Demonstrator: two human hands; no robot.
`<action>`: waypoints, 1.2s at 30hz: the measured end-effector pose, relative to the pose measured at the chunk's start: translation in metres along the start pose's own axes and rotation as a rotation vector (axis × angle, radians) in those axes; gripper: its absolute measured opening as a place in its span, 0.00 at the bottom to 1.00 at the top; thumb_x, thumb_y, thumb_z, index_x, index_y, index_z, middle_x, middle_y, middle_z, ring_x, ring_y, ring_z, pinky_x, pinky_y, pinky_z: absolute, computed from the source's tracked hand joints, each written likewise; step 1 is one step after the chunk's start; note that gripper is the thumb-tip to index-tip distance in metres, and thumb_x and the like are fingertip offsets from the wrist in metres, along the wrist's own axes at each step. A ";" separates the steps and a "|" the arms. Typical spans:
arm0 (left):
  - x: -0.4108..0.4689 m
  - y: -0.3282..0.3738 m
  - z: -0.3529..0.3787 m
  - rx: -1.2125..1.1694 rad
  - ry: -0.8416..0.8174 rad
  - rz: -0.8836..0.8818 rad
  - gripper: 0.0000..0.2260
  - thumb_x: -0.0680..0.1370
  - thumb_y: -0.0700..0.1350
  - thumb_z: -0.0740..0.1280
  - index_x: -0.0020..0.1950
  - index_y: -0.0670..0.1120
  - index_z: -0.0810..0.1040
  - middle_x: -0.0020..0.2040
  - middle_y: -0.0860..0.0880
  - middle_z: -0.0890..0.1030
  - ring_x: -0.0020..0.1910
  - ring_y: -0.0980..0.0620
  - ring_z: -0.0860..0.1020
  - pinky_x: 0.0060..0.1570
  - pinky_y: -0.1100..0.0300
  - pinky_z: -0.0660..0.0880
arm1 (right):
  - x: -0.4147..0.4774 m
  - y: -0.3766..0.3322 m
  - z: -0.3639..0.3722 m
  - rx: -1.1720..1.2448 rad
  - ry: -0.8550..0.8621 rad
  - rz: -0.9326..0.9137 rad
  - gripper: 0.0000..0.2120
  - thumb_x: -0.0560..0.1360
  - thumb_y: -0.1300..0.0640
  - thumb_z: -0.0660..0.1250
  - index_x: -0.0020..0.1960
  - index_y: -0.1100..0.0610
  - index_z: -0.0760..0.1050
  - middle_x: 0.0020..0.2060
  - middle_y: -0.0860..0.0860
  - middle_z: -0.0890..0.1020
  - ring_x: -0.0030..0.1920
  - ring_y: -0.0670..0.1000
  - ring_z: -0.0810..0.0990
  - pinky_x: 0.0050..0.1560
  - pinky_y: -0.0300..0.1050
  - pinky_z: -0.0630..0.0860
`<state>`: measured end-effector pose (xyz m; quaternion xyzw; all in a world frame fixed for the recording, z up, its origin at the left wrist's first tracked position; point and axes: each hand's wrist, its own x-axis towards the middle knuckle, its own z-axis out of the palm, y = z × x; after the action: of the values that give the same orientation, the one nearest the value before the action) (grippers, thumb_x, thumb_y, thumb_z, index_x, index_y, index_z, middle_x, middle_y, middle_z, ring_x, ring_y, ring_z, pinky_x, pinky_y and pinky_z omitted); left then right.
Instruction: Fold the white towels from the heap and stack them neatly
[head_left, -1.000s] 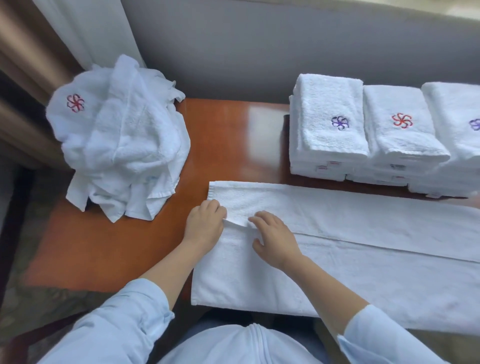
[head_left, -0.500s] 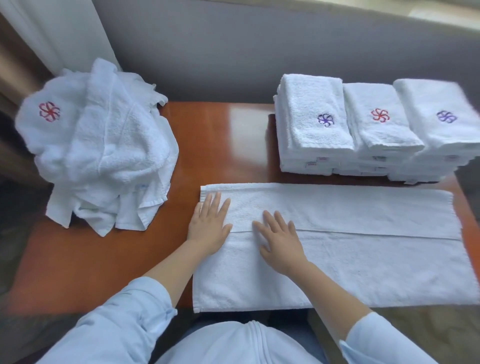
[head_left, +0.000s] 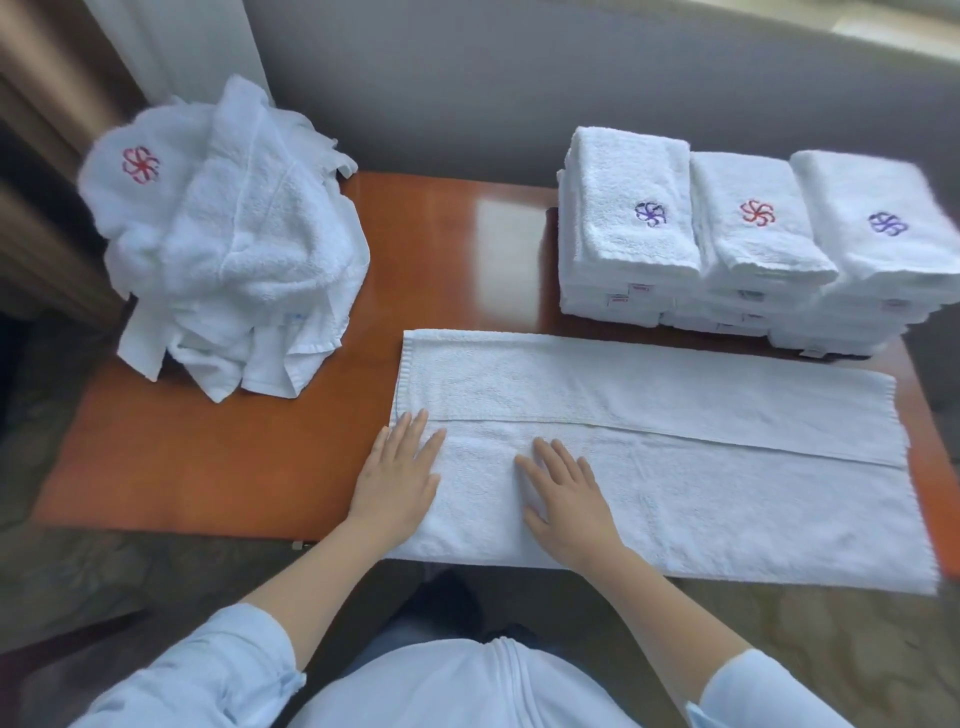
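Head cam: both hands lie flat with fingers straight on a long white towel (head_left: 675, 467) spread across the wooden table (head_left: 208, 467), gripping nothing, left hand (head_left: 397, 480) at the towel's left edge and right hand (head_left: 566, 496) just beside it. The messy heap (head_left: 234, 270) sits far left. Three folded stacks (head_left: 753, 249) line up far right, touching each other.

left hand (head_left: 397, 478): flat, fingers straight | right hand (head_left: 566, 493): flat, fingers spread | forearms bare
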<state>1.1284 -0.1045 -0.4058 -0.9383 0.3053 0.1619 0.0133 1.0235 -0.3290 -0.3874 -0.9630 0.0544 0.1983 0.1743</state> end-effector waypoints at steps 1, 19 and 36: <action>-0.011 0.004 0.002 -0.013 0.006 0.015 0.26 0.85 0.52 0.51 0.81 0.50 0.46 0.81 0.45 0.42 0.80 0.46 0.40 0.77 0.50 0.38 | -0.006 0.001 0.004 0.009 0.023 -0.027 0.28 0.81 0.53 0.56 0.80 0.48 0.54 0.80 0.48 0.48 0.80 0.52 0.41 0.78 0.51 0.39; -0.076 0.039 0.017 -0.044 0.241 -0.051 0.26 0.61 0.32 0.74 0.57 0.45 0.79 0.54 0.45 0.78 0.53 0.43 0.77 0.51 0.52 0.77 | -0.050 0.009 0.050 -0.162 0.335 -0.173 0.30 0.56 0.74 0.68 0.58 0.59 0.77 0.59 0.57 0.78 0.61 0.62 0.76 0.60 0.57 0.73; -0.104 0.045 0.001 -0.158 0.141 -0.220 0.01 0.80 0.44 0.63 0.49 0.49 0.72 0.48 0.52 0.75 0.43 0.50 0.73 0.38 0.58 0.64 | -0.090 0.029 0.014 0.034 0.178 0.054 0.11 0.73 0.65 0.60 0.49 0.54 0.76 0.45 0.47 0.77 0.47 0.51 0.75 0.34 0.42 0.61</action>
<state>1.0227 -0.0817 -0.3707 -0.9732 0.1873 0.1167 -0.0642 0.9313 -0.3481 -0.3722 -0.9719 0.0989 0.1154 0.1798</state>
